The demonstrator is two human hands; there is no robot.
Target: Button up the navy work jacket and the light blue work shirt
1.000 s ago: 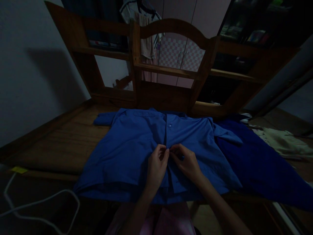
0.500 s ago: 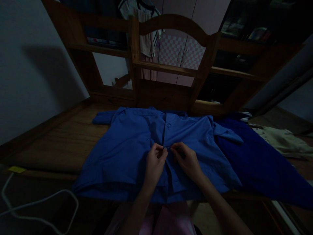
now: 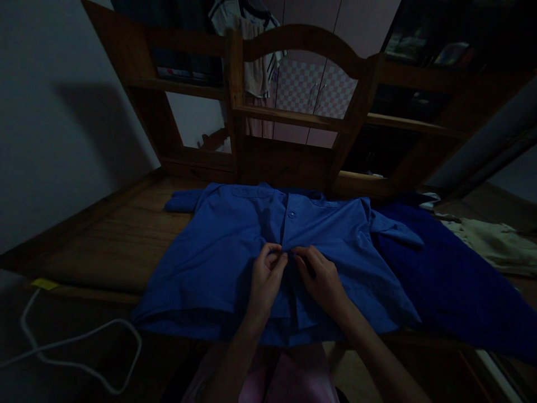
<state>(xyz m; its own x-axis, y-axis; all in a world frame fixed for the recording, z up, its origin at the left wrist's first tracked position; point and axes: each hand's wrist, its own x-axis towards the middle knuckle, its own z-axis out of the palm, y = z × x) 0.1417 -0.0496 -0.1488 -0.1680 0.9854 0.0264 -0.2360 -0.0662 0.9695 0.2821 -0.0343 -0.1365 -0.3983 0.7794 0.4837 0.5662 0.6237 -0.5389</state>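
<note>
A blue short-sleeved shirt (image 3: 218, 246) lies flat, front up, on a wooden surface (image 3: 121, 240), its collar toward the far side. One button (image 3: 291, 214) near the collar is fastened. My left hand (image 3: 267, 280) pinches the left edge of the shirt's front placket at mid-chest. My right hand (image 3: 322, 277) pinches the right edge just beside it, fingertips almost touching. What sits between the fingertips is too dark and small to make out.
A darker blue cloth (image 3: 444, 280) lies to the right of the shirt, with a pale garment (image 3: 490, 240) beyond it. A wooden frame with shelves (image 3: 293, 117) stands behind. A white cable (image 3: 79, 344) loops on the floor at lower left. Pink fabric (image 3: 285, 380) covers my lap.
Both hands stay pinched at the shirt's front opening, with only small finger shifts. The view has drifted slightly.
</note>
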